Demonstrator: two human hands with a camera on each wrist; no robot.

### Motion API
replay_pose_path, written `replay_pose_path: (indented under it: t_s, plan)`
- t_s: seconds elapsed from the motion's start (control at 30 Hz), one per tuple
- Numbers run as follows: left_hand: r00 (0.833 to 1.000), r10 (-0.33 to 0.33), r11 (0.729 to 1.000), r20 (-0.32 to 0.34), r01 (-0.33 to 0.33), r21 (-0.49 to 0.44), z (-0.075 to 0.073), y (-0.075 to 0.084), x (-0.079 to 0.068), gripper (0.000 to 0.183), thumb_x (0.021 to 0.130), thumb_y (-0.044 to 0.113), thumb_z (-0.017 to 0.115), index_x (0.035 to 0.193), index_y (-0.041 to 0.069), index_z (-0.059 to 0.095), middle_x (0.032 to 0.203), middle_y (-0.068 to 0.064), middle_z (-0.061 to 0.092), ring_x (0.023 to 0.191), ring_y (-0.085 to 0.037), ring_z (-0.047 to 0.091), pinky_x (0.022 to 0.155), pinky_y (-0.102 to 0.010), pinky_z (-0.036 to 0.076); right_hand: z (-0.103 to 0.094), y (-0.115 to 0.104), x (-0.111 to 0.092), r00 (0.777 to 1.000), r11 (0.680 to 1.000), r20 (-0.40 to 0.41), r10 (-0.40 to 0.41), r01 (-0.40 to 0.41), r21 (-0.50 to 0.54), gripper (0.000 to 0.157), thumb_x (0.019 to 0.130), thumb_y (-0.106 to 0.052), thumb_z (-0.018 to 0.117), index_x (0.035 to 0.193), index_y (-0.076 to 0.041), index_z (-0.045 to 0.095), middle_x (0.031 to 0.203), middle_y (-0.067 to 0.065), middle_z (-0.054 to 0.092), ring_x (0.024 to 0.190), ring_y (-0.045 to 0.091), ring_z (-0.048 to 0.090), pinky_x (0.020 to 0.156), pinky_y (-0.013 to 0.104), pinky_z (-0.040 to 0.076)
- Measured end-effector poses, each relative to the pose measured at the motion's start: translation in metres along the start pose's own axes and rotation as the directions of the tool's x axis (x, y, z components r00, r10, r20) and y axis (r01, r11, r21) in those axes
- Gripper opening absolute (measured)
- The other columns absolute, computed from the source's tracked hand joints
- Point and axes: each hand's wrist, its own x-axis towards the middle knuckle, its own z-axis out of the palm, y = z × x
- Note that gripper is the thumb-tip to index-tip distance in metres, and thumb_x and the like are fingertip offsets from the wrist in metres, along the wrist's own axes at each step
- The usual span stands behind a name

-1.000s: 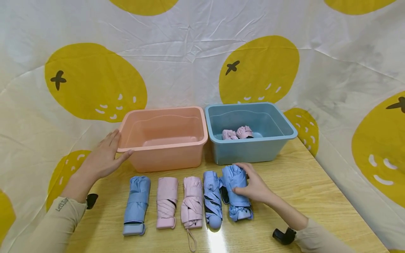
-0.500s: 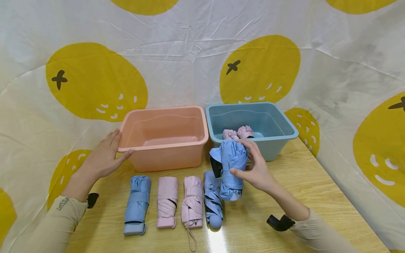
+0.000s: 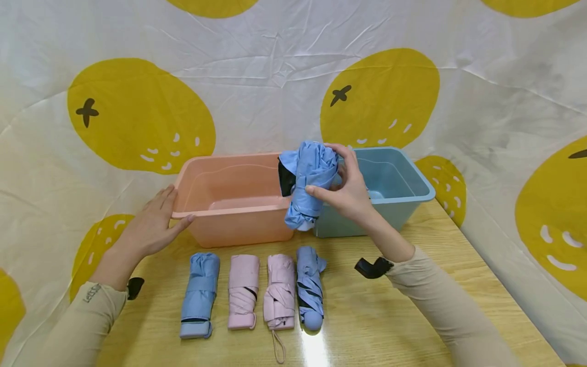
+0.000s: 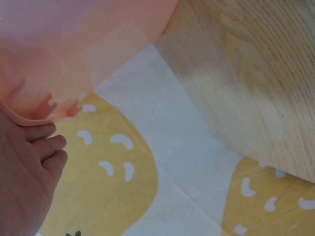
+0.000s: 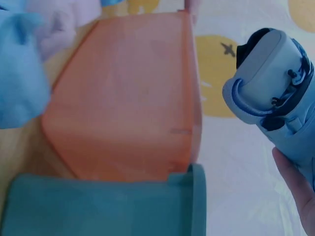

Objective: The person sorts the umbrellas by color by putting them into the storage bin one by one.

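My right hand (image 3: 350, 193) grips a blue folded umbrella (image 3: 312, 178) round its side, raised over the adjoining edges of the salmon-pink bin (image 3: 240, 228) and the teal bin (image 3: 382, 216). A dark-lined flap hangs loose from it. Its pale handle end (image 5: 268, 69) shows in the right wrist view. My left hand (image 3: 147, 227) rests on the pink bin's left side, fingers along the rim and thumb at the front corner. The right hand and umbrella hide part of the teal bin's inside.
Several folded umbrellas lie in a row on the wooden table (image 3: 390, 316): a blue one (image 3: 199, 290), a pink one (image 3: 243, 290), a second pink one (image 3: 279, 290) with a wrist loop, and a periwinkle one (image 3: 310, 285). A fruit-print cloth (image 3: 257, 102) hangs behind.
My right hand has lifted the blue umbrella off the right end of the row, moving it up, away and leftward to the bins. My left hand has stayed at the pink bin.
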Motion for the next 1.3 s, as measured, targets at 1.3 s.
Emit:
replay_pose_path:
  t_s: [1.3]
  plan:
    - [1.000, -0.017, 1.000, 0.017, 0.017, -0.004, -0.001, -0.001, 0.001, 0.099, 0.105, 0.063, 0.044, 0.163, -0.008, 0.008, 0.170, -0.030, 0.007, 0.155, -0.052, 0.011, 0.123, -0.067, 0.016, 0.200, 0.103, 0.124, 0.816, 0.877, 0.343, 0.466, -0.375, -0.300, 0.072, 0.077, -0.018, 0.094, 0.131, -0.012, 0.047, 0.142, 0.016, 0.038, 0.116, 0.025, 0.048, 0.084, 0.026, 0.053]
